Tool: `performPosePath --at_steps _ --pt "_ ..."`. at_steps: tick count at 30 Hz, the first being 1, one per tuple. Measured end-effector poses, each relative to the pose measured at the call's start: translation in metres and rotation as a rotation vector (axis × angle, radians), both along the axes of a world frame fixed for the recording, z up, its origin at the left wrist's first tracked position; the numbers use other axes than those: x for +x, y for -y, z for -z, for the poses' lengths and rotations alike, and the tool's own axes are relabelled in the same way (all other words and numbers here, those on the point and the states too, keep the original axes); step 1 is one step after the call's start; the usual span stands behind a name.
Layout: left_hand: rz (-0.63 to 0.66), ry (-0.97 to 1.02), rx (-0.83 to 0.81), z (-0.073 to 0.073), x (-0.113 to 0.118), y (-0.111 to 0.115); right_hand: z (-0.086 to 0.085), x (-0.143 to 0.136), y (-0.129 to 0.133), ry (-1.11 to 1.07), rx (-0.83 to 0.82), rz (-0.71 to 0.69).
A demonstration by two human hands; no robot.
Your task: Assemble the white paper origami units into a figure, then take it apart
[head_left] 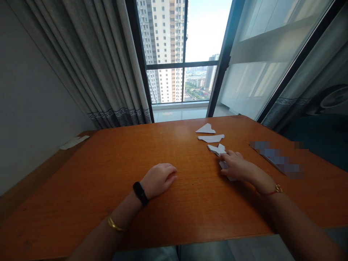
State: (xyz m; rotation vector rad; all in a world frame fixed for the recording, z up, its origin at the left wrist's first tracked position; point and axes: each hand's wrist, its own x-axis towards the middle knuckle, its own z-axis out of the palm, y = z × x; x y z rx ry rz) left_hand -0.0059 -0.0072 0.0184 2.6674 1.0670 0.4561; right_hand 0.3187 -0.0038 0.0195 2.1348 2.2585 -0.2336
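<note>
Several folded white paper pieces lie in a column on the right half of the brown wooden table (108,163). Farthest back is a triangular piece (206,128), and nearer is a long flat one (211,138). A paper with a raised flap (216,149) sits just beyond the fingertips of my right hand (234,165). That hand is over another white paper (224,165), partly hidden beneath it, with its fingers bent onto it. My left hand (161,177) rests on the table at the middle, fingers curled together and nothing visible in them.
A blurred flat object (277,157) lies at the right side of the table. A white paper strip (74,142) is at the far left edge. Behind the table are a grey curtain (108,65) and a window. A fan (335,98) stands at the right.
</note>
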Motion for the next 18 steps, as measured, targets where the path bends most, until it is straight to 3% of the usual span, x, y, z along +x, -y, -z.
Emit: performPosePath --at_steps 18 --pt "0.004 -0.017 -0.012 -0.0011 0.0 0.0002 0.0 0.0079 -0.0014 -0.017 -0.011 -0.006"
